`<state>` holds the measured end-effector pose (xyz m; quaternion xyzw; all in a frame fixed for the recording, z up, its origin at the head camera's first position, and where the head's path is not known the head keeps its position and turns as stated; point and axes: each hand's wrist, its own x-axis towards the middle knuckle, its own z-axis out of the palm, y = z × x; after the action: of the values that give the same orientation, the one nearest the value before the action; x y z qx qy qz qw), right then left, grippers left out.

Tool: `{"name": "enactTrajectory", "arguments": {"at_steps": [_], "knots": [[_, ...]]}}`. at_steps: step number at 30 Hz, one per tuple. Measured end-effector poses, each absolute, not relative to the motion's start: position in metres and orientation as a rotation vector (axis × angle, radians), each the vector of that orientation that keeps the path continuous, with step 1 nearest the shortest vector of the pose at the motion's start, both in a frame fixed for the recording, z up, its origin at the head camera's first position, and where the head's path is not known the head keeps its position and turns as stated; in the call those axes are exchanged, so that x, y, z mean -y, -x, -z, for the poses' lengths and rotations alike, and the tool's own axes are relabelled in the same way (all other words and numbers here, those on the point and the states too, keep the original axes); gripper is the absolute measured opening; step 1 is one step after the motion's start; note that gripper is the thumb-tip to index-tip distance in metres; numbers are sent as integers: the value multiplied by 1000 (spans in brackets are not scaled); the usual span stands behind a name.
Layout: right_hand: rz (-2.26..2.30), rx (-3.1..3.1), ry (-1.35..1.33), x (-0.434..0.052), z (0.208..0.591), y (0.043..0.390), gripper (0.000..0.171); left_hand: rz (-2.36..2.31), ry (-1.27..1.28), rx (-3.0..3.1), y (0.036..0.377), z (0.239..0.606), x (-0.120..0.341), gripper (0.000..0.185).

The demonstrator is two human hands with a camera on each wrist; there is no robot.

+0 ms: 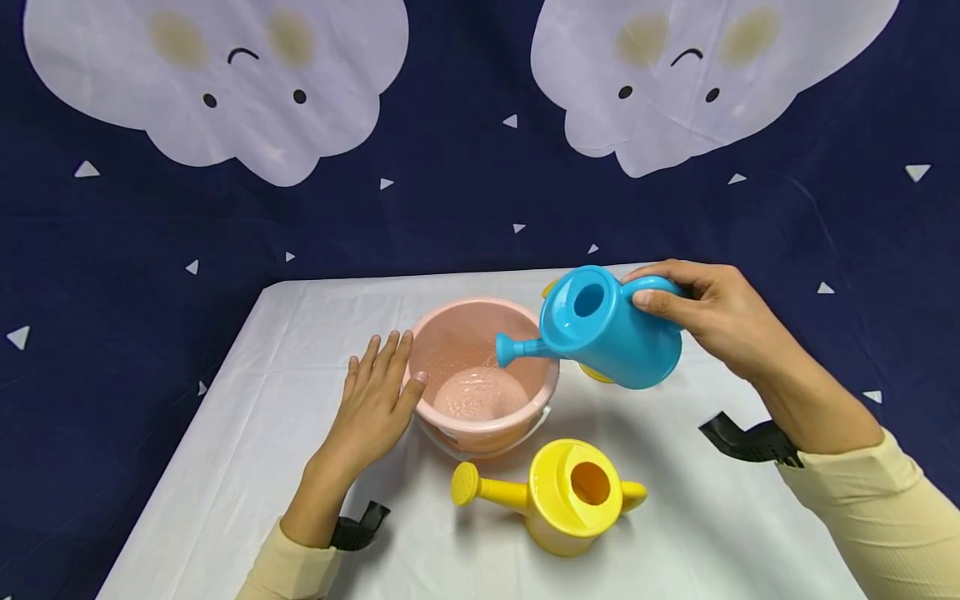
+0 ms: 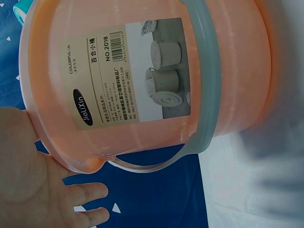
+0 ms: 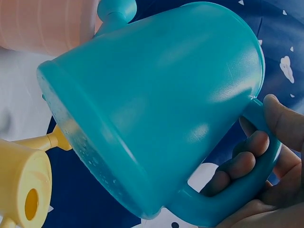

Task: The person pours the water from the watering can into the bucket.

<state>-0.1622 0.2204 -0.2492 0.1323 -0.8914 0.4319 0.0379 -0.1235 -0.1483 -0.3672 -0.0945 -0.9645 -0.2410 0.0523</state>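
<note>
My right hand (image 1: 720,312) grips the handle of a blue watering can (image 1: 622,333), its fingers curled through the loop in the right wrist view. The can tilts left, its spout over the rim of a pink bucket (image 1: 483,425). Thin streams of water fall from the spout, and rippling water (image 1: 480,393) covers the bucket's bottom. With fingers straight, my left hand (image 1: 375,408) rests against the bucket's left rim. In the left wrist view, the bucket's side shows a printed label (image 2: 128,71) and a pale handle (image 2: 209,76) hanging down.
A yellow watering can (image 1: 566,500) stands in front of the bucket, spout pointing left. Another yellow thing (image 1: 597,373) is mostly hidden behind the blue can. All stand on a white-covered table (image 1: 247,442) before a dark blue backdrop (image 1: 465,225) with clouds.
</note>
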Motion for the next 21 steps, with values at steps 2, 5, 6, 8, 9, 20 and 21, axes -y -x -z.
{"name": "enactTrajectory", "arguments": {"at_steps": [2, 5, 6, 8, 9, 20, 21], "knots": [[-1319, 2742, -400, -221, 249, 163, 31, 733, 285, 2936, 124, 367, 148, 63], [-1318, 2749, -391, -221, 248, 163, 31, 733, 283, 2938, 123, 367, 148, 63], [-1316, 2752, -392, -221, 248, 163, 31, 732, 282, 2939, 123, 367, 148, 63], [-1309, 2755, -397, -221, 247, 162, 31, 731, 283, 2936, 123, 367, 148, 63], [-1306, 2756, -399, -221, 246, 162, 31, 730, 282, 2935, 123, 367, 148, 62], [-1285, 2753, -426, -220, 245, 160, 30, 730, 284, 2935, 122, 366, 147, 63], [-1284, 2754, -428, -220, 245, 160, 30, 730, 283, 2935, 122, 366, 147, 63]]}}
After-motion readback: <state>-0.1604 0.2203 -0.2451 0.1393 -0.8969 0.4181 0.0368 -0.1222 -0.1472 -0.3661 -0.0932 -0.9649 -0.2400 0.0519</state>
